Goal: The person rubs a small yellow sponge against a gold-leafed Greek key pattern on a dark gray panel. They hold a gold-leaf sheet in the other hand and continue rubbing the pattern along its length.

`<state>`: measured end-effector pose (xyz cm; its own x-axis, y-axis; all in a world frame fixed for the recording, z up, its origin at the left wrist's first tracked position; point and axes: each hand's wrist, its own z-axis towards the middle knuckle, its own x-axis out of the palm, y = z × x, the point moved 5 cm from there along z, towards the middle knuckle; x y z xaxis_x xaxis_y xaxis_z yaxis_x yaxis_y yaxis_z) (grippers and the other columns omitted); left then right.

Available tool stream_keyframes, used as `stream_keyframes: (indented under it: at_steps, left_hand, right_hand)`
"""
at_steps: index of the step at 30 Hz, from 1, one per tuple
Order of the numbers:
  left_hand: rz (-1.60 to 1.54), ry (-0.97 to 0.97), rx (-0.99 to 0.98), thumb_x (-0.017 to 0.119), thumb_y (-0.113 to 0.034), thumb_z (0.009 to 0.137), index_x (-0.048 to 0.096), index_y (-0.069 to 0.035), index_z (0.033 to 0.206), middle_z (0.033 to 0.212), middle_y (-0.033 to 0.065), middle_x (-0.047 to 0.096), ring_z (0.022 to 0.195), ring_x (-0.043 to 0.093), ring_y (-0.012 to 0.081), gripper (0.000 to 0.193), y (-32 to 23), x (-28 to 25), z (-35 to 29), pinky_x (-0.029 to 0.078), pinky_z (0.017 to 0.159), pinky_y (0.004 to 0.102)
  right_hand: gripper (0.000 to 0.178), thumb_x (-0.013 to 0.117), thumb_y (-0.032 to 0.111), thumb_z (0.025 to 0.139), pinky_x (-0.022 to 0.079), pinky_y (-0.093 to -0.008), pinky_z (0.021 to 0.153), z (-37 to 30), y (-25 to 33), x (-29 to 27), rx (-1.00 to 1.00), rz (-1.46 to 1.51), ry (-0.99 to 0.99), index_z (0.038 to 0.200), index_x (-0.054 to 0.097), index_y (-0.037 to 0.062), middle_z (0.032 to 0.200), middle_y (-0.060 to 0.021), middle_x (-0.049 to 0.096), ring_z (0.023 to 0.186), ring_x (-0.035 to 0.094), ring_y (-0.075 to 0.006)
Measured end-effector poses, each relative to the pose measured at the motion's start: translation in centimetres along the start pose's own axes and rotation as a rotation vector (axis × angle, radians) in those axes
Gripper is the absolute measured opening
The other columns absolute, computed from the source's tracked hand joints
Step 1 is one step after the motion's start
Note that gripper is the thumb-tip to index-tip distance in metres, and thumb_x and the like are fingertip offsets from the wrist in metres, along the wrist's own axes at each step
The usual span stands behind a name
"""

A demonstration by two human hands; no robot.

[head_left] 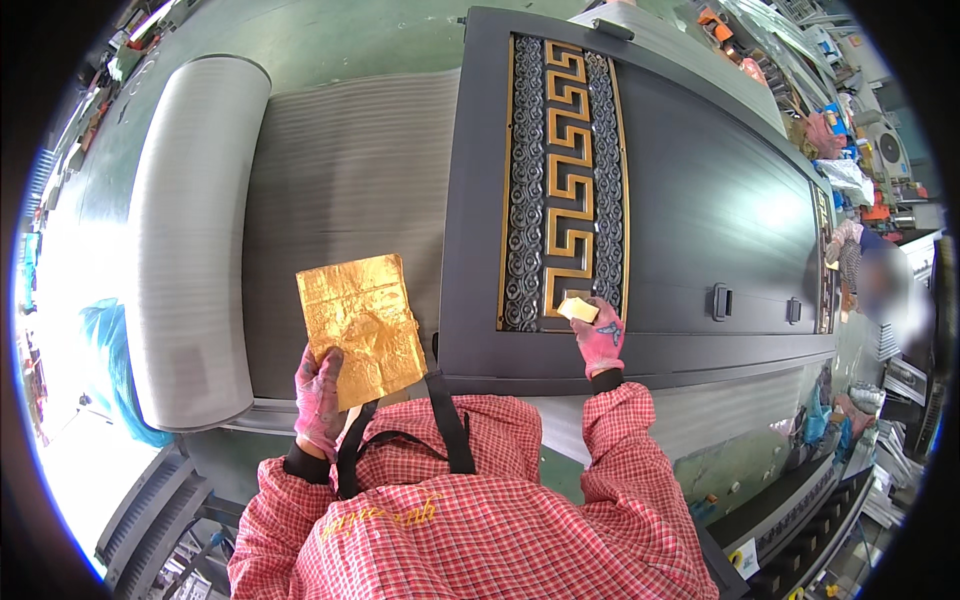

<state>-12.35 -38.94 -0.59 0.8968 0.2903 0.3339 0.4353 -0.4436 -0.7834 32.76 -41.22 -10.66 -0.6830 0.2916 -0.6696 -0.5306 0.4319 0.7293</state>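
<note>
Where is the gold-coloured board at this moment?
In the head view, the gold-coloured board is left of centre, held in the left hand, appearing between the grey roll and the dark panel.

Blue plastic sheeting (106,352) beside a large pale roll (192,245)

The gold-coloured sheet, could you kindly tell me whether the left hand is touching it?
Touching. The head view shows the left hand gripping the gold-coloured sheet at its lower left edge, with the thumb lying over its face.
</note>
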Motion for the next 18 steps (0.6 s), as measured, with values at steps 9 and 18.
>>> stream_keyframes:
  at_steps: [9,18]
  left_hand:
    - [0.030,-0.006,-0.003,0.057,-0.008,0.094,0.055,-0.006,0.122,0.107,-0.0007,0.061,0.097,0.057,0.0096,0.028,0.6,-0.1,-0.1,0.049,0.084,0.0267]
    - [0.056,0.002,-0.023,0.058,-0.009,0.094,0.055,-0.006,0.122,0.104,-0.0015,0.061,0.095,0.057,0.0085,0.028,1.3,-0.1,0.2,0.048,0.084,0.0257]
  right_hand:
    - [0.028,0.069,0.009,0.070,0.053,-0.0370,0.077,-0.5,2.4,0.4,-0.153,-0.420,0.004,0.098,0.067,0.0118,0.097,-0.0088,0.067,0.088,0.065,-0.0311]
    - [0.031,0.070,0.010,0.068,0.053,-0.0376,0.078,-1.2,3.4,0.9,-0.216,-0.435,0.119,0.099,0.067,0.0127,0.100,-0.0087,0.067,0.088,0.066,-0.0300]
